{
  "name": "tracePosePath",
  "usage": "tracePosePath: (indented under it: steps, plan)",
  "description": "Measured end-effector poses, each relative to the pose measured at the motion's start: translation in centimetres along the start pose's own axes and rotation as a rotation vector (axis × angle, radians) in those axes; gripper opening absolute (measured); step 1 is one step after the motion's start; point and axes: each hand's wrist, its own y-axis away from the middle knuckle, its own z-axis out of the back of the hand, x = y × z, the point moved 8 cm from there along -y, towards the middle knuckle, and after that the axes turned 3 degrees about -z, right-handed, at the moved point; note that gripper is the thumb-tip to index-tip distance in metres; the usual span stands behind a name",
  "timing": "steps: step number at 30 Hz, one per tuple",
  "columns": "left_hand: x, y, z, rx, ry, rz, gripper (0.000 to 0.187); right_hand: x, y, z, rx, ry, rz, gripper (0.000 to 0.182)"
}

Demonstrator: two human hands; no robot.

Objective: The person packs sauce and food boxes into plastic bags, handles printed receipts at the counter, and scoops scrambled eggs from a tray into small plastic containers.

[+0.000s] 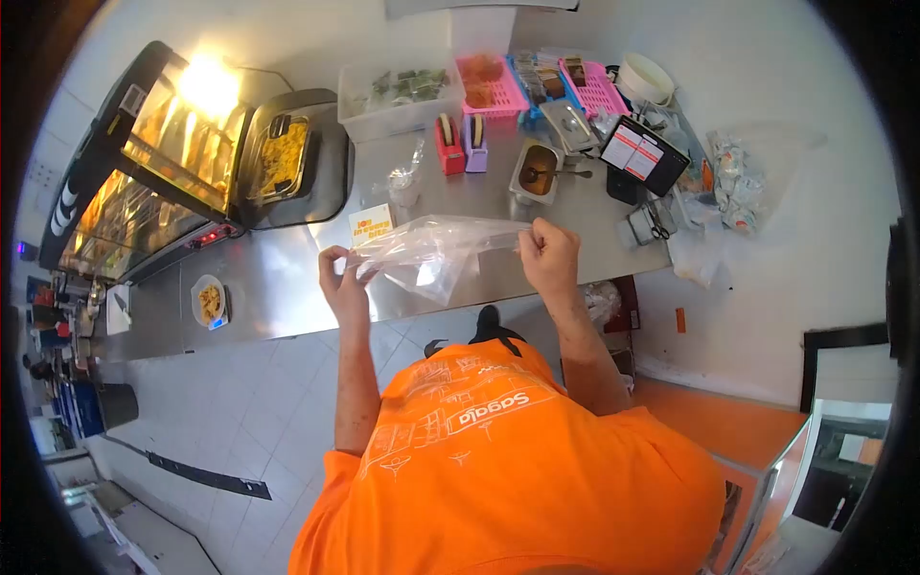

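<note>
A clear plastic bag (436, 257) is stretched between my two hands above the front edge of the steel counter (287, 273). My left hand (343, 278) pinches one end of it, close to a white card with orange lettering (371, 225). The other end is gripped in my right hand (550, 257), its fingers curled into a fist. Behind the bag, a clear plastic cup or bag (402, 187) stands on the counter. Farther back are a red tape dispenser (448, 146) and a purple tape dispenser (475, 144).
At left stands a lit glass warming cabinet (153, 172) beside a tray of yellow food (280, 163). A bowl of food (207, 301) rests on a scale. To the right are a metal container with sauce (537, 172) and a tablet (644, 156). Plastic bins (398, 120) line the back.
</note>
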Motion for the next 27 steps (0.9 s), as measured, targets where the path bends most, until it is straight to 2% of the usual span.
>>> tracePosePath:
  steps: [1, 3, 5, 6, 9, 12, 13, 14, 16, 17, 18, 19, 20, 21, 22, 23, 24, 25, 26, 27]
  plan:
    - [1.5, 0.1, 0.3, -0.105, 0.208, 0.128, 0.005, -0.2, -0.2, -0.2, -0.034, -0.136, -0.056, 0.024]
    - [3.7, -0.6, -0.8, 0.048, 0.622, 0.279, 0.012, -0.5, -0.3, -1.3, -0.091, -0.412, -0.173, 0.024]
    - [5.0, 0.3, -2.2, 0.019, 0.872, 0.426, 0.021, -3.0, 0.7, -5.5, 0.041, -0.883, -0.634, 0.025]
    - [4.7, 1.1, -3.2, 0.046, 0.889, 0.421, 0.029, -3.9, 1.6, -7.9, 0.114, -1.105, -0.873, 0.026]
    - [6.2, 2.4, -3.9, 0.012, 0.603, 0.534, 0.034, -6.2, 2.5, -12.5, 0.197, -1.664, -1.210, 0.026]
    - [6.2, 3.2, -4.2, 0.005, 0.442, 0.505, 0.038, -9.2, 1.2, -14.0, 0.358, -1.782, -1.217, 0.029]
    - [5.9, 3.3, -4.4, 0.002, 0.391, 0.494, 0.040, -11.2, -0.4, -13.0, 0.227, -1.697, -1.210, 0.030]
    - [3.7, 2.4, -2.7, -0.027, 0.135, 0.303, 0.040, -13.3, -2.0, -11.6, 0.099, -1.608, -1.199, 0.031]
    - [3.3, 2.5, -1.1, 0.060, 0.059, 0.353, 0.037, -14.7, -6.0, -7.8, 0.144, -1.469, -1.003, 0.020]
    - [3.1, 2.7, -1.1, 0.072, -0.040, 0.343, 0.038, -13.7, -7.4, -8.0, 0.270, -1.310, -0.901, 0.013]
    - [1.3, 1.9, -0.1, -0.042, -0.183, 0.241, 0.040, -11.4, -8.3, -8.0, 0.391, -1.147, -0.798, 0.010]
    - [-1.4, 1.2, 0.8, -0.157, -0.332, 0.148, 0.042, -9.0, -8.5, -8.1, 0.505, -0.984, -0.695, 0.014]
    - [-4.6, 0.3, 0.8, -0.176, -0.471, 0.014, 0.041, -4.2, -10.0, -6.0, 0.384, -0.518, -0.100, 0.032]
    - [-5.6, -0.5, 1.2, -0.133, -0.507, -0.112, 0.034, 1.0, -9.5, -5.9, 0.370, -0.276, 0.240, 0.043]
    - [-6.8, -0.6, -0.3, -0.070, -0.578, -0.198, 0.030, 5.9, -8.3, -5.6, 0.264, -0.050, 0.567, 0.055]
    - [-8.5, 0.0, -2.5, 0.000, -0.653, -0.276, 0.027, 7.8, -6.9, -7.6, 0.368, -0.066, 0.557, 0.056]
    - [-9.2, 1.0, -4.5, 0.085, -0.691, -0.239, 0.025, 9.7, -5.5, -9.6, 0.471, -0.080, 0.542, 0.057]
    - [-9.7, 1.9, -6.2, 0.217, -0.835, -0.215, 0.023, 10.1, -3.8, -12.8, 0.634, -0.099, 0.440, 0.055]
    - [-10.4, 2.4, -5.6, 0.160, -1.011, -0.306, 0.023, 9.8, -2.7, -15.1, 0.794, -0.113, 0.339, 0.053]
    - [-11.1, 2.9, -4.9, 0.103, -1.187, -0.399, 0.023, 9.3, -3.5, -14.8, 0.722, -0.185, 0.298, 0.052]
